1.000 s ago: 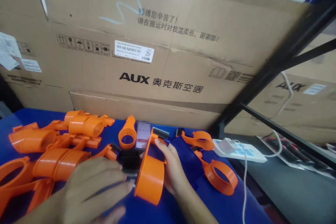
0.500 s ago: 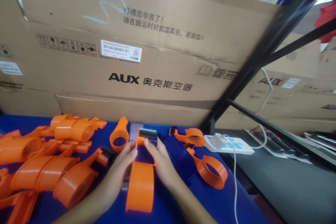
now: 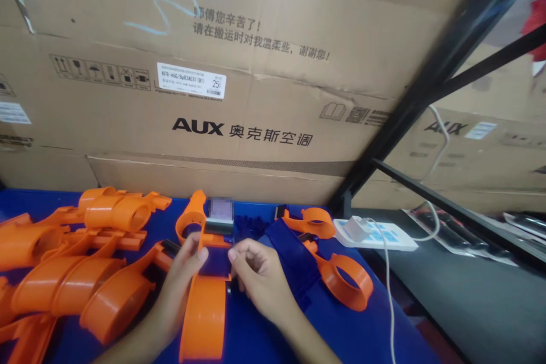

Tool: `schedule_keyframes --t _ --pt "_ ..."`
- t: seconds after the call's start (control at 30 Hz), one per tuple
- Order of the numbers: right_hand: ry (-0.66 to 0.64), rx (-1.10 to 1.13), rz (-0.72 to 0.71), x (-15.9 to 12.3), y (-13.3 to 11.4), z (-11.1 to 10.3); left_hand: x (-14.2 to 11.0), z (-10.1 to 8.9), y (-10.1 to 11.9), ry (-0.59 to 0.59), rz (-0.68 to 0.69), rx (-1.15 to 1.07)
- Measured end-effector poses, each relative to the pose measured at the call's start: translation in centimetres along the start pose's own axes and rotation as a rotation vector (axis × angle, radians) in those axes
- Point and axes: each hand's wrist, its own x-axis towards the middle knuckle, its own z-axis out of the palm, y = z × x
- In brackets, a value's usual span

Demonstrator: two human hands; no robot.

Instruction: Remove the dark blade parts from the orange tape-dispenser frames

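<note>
My left hand (image 3: 182,273) is wrapped round the left side of an orange tape dispenser (image 3: 203,315), whose wide ring points toward me. A dark roller or blade strip (image 3: 219,225) sits at its far end. My right hand (image 3: 258,273) is closed in a pinch at the dispenser's right edge; whatever lies between its fingertips is too small to make out. Just left of my left hand lies another orange tape dispenser (image 3: 115,301) with a black end. A dark blue bin (image 3: 294,256) stands right of my right hand, with small dark blue parts (image 3: 252,226) beyond it.
Several orange dispenser frames (image 3: 46,284) are heaped on the left of the blue table (image 3: 251,341). Two more orange dispensers (image 3: 347,281) lie on the right. Behind are a phone (image 3: 220,209), a power strip (image 3: 384,234) with a white cable, a large cardboard box (image 3: 256,170) and a black rack post (image 3: 409,96).
The dispenser has shifted left and a little nearer in my left hand. My right hand has let go of its top and now pinches at its right edge.
</note>
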Motion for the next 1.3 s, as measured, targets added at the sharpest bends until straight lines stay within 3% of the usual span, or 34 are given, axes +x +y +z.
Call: schedule_keyframes --t 0.23,0.57,0.87,1.07,1.3 --pt "0.003 -0.016 -0.001 -0.4 0.2 0.3 0.1 -1.1 -0.9 0.045 0.018 0.085" --pt "-0.045 -0.025 0.009 -0.5 0.3 0.6 -0.4 -0.8 -1.0 0.104 -0.014 0.062" --pt "-0.102 -0.177 -0.039 -0.7 1.8 0.9 -0.4 -0.8 -0.8 0.176 -0.01 0.111" --pt "-0.113 -0.287 -0.08 -1.0 1.6 1.2 -0.2 -0.7 -0.5 0.107 0.044 0.148" --pt "-0.088 -0.442 -0.104 -0.9 1.9 1.1 0.2 -0.5 -0.1 0.121 -0.035 0.038"
